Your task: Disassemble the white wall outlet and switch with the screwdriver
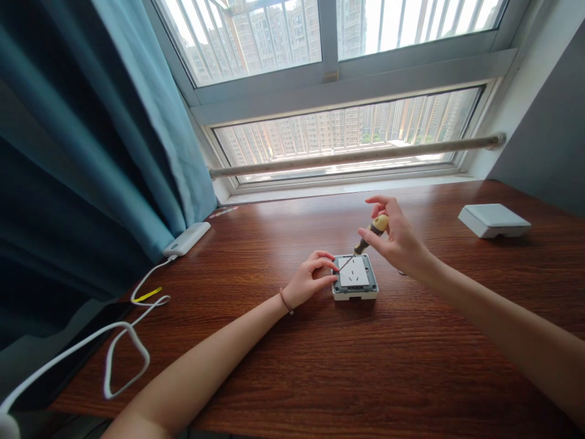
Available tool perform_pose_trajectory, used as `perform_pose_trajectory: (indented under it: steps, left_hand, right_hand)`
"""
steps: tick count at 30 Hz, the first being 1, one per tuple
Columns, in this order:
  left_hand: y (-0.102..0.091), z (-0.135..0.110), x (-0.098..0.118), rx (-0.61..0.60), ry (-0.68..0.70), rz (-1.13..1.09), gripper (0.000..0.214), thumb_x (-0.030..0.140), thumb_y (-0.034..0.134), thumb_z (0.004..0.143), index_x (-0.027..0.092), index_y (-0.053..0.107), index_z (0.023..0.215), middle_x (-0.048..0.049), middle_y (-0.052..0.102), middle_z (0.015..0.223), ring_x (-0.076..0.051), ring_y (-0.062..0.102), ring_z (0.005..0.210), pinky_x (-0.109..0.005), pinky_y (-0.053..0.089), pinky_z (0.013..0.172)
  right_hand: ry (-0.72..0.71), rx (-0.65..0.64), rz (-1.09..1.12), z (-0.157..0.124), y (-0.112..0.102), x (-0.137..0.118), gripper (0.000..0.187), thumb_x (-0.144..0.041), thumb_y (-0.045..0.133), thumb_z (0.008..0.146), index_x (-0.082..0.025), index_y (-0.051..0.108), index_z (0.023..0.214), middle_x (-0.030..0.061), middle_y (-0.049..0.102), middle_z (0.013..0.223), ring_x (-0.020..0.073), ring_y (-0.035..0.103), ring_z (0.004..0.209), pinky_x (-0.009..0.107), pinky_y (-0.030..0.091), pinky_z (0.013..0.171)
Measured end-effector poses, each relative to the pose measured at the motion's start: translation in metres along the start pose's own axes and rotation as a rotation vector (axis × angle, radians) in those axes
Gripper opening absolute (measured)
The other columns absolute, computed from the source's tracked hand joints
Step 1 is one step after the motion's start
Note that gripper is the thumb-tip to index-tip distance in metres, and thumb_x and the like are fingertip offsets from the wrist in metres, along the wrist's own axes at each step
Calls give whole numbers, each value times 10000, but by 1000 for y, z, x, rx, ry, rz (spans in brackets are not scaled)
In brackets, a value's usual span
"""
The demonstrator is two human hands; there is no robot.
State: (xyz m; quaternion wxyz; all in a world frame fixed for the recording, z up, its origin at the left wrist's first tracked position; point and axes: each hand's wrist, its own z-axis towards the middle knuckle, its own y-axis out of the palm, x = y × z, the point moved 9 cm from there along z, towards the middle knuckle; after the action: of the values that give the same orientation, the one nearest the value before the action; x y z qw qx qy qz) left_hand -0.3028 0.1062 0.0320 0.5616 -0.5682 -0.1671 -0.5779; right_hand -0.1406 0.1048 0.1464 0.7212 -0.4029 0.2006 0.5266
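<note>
A white wall socket (353,272) with a grey frame sits on its white mounting box (355,296) on the wooden table. My left hand (307,281) is at its left edge, with thumb and fingertips closed on that side. In my right hand (397,239) is a screwdriver (377,225) with a yellow and black handle, held by thumb and fingers. The shaft slants down to the left, its tip at the socket frame's left side near my left fingertips. Whether a screw is under the tip is too small to tell.
Another white box (494,219) lies at the table's right. On the left are a white power bank (187,239), its white cable (148,360) and a yellow strip (148,295). A blue curtain (137,122) hangs beside the window, with a metal rail (356,157) behind the table (292,378).
</note>
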Motion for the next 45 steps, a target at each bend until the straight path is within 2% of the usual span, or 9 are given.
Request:
perform_pose_trajectory:
  steps: [5,12,18,21,23,26,29,38,45]
  left_hand:
    - [0,0,-4,-2,-13,-8,201,319,638,743,178,656,884,-90,497,1101,-212,473,1095,-379,332,1002]
    - [0,1,-8,7,-36,-27,189,312,644,736,173,663,863,-88,501,1089,-209,485,1073,-365,360,972]
    - [-1,11,-1,3,-46,46,163,319,632,739,162,674,756,-76,537,1013,-193,521,964,-361,406,894]
    - [-3,19,7,-42,-4,109,159,325,651,719,171,679,697,-69,563,977,-202,516,962,-378,398,895]
    - [-4,25,15,-80,66,156,146,320,657,714,181,679,676,-67,580,961,-207,508,972,-396,382,912]
    - [-1,29,27,-167,202,234,129,308,648,725,196,674,668,-62,603,930,-205,501,970,-406,367,930]
    - [4,28,31,-242,269,268,160,305,584,781,187,666,712,-68,603,927,-181,529,915,-356,415,873]
    - [7,15,30,-146,291,342,221,307,466,855,171,629,793,-84,595,951,-152,568,868,-287,459,803]
    - [3,14,34,-102,297,353,171,257,458,862,167,600,836,-83,569,968,-153,556,893,-291,454,820]
  right_hand:
    - [20,-22,291,1,3,-2,587,-214,702,641,-234,380,1132,12,447,947,116,554,727,327,508,766]
    - [50,-140,521,0,12,-14,427,-191,585,742,-240,368,1107,35,537,984,192,593,960,364,499,856]
    - [74,45,539,5,-20,-8,425,-203,600,732,-260,409,1108,42,551,1052,194,592,928,354,512,789]
    - [266,112,603,-11,-26,21,346,-248,605,729,-233,469,1047,33,553,944,135,580,701,269,493,554]
    - [463,72,642,-33,-15,51,293,-275,623,714,-190,502,967,-9,513,729,72,463,495,201,361,389]
    - [767,-110,660,-76,15,93,361,-301,686,663,-156,501,937,-87,360,505,37,314,398,152,204,343]
    - [921,-254,712,-107,38,113,423,-338,712,634,-161,480,941,-111,330,467,19,245,373,137,149,346]
    - [891,-286,611,-118,46,97,544,-361,744,584,-220,433,1007,-87,450,591,20,309,381,130,162,346]
    - [849,-302,552,-117,44,91,510,-400,703,637,-200,426,1015,-116,398,465,37,302,362,141,176,349]
